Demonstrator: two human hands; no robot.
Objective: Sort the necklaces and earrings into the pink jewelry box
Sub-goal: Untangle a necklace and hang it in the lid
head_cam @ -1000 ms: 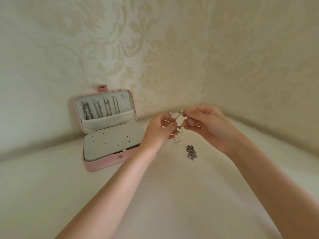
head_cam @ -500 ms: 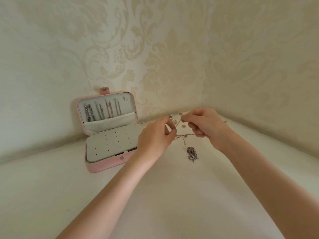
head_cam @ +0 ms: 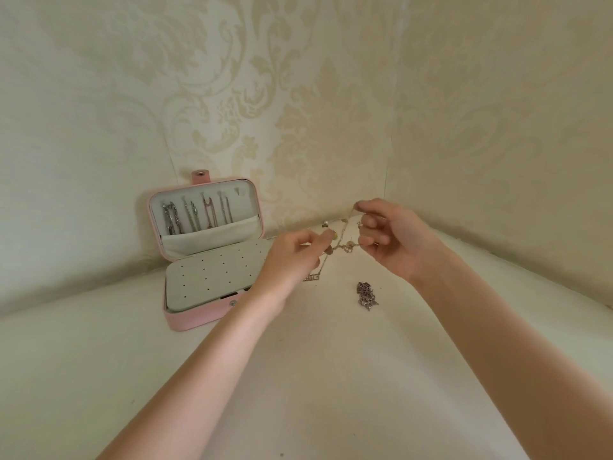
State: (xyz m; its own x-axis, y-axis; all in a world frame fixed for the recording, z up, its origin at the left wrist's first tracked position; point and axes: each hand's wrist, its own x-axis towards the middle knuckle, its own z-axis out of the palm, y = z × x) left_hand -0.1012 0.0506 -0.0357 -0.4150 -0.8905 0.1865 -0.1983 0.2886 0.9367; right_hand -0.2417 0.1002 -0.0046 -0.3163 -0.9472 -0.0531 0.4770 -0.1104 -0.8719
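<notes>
We see the left hand [head_cam: 292, 257] and the right hand [head_cam: 394, 237] raised above the pale cream tabletop [head_cam: 298, 376], with a thin gold-coloured chain necklace with small charms [head_cam: 345, 244] strung between them. The left hand's fingers are curled, pinching the chain at its left end; the right hand's thumb and fingers are curled round its other end, a little higher. A part of the chain seems to hang down behind the left hand toward a small silver lettered pendant [head_cam: 311, 277] lying on the tabletop, though the view is too fine for us to tell whether the two are joined.

The pink rectangular jewelry box [head_cam: 199, 318] stands open to the left of the hands, its lid upright against the patterned cream wallpaper [head_cam: 298, 94]. Inside the lid we count four chains [head_cam: 195, 215] hanging from hooks into a grey fabric pocket [head_cam: 212, 239]. The base holds a grey panel dotted with small holes [head_cam: 215, 273], partly covered at its right edge by the left hand.

A small heap of dark silver chain [head_cam: 366, 296] lies on the tabletop below the right hand, apart from it. A few small gold earrings [head_cam: 333, 227] lie near the wall corner, behind the held chain.
</notes>
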